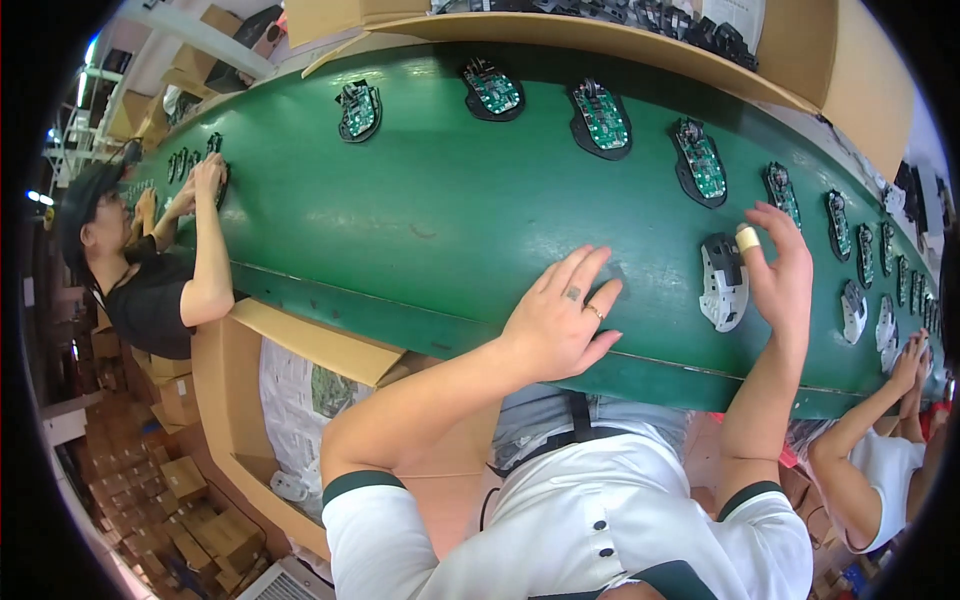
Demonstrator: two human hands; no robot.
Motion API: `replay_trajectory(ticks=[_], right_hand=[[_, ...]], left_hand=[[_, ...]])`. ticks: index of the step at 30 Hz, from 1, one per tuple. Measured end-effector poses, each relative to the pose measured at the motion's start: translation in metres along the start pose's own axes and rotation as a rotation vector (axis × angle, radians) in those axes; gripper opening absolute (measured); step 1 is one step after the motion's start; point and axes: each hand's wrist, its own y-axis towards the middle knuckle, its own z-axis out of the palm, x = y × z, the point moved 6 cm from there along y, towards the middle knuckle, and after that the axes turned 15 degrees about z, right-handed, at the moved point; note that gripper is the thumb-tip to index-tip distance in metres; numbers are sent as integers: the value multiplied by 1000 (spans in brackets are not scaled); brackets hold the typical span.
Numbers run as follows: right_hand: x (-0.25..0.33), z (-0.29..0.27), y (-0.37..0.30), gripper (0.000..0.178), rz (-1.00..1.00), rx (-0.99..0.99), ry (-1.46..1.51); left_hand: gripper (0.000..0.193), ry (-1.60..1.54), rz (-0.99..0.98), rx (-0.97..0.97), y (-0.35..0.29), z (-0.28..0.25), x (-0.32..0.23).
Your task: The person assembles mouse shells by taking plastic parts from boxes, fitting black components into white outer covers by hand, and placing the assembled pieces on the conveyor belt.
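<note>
My left hand (565,318) rests over the green belt (420,200) with its fingers stretched out and nothing in it. Farther right, my right hand (783,268) is open, its thumb and fingers apart; one digit wears a pale finger cot. Just left of that hand lies a grey and white mouse shell (724,285) with a black part inside. A mouse base with a green circuit board (782,192) sits just beyond my right fingertips; whether they touch it I cannot tell. Another mouse base (700,163) lies up and to the left of it.
More mouse bases (602,118) line the far side of the belt. Other shells (853,310) lie to the right. An open carton (560,30) of black parts stands behind; another carton (225,400) is at my left. Co-workers' hands (208,178) work at both ends.
</note>
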Motion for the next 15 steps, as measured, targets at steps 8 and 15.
replay_trajectory(ticks=[8,15], right_hand=[[118,70,-90,4,-458,568,723],[68,111,-99,27,2,801,826]], left_hand=[[56,66,-21,78,-16,-9,3],[36,-71,-65,211,-10,-33,10]])
